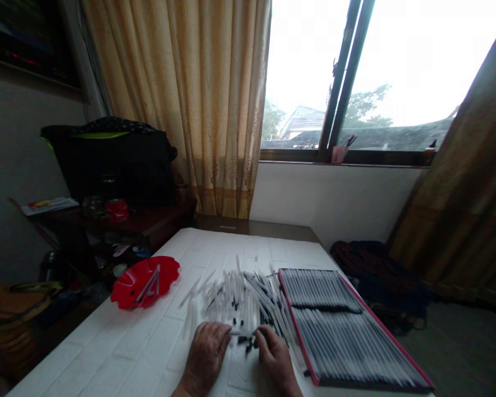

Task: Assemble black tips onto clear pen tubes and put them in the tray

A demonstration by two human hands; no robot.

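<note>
My left hand (205, 353) and my right hand (275, 357) rest near the front edge of a white table (119, 347). Both hands are closed in a pinch on one thin clear pen tube (240, 332), held level between them. Just beyond my fingers lies a loose heap of clear pen tubes (240, 292) mixed with small black caps (248, 343). To the right of my right hand lies a flat red-edged tray (413, 370) filled with rows of pens.
A red wavy-rimmed dish (126, 286) holding a few tubes sits at the table's left. A dark side table (149, 220) with a black bag (107, 160) stands behind it. Curtains and a window are at the back. Dark cloth (372, 264) lies on the floor to the right.
</note>
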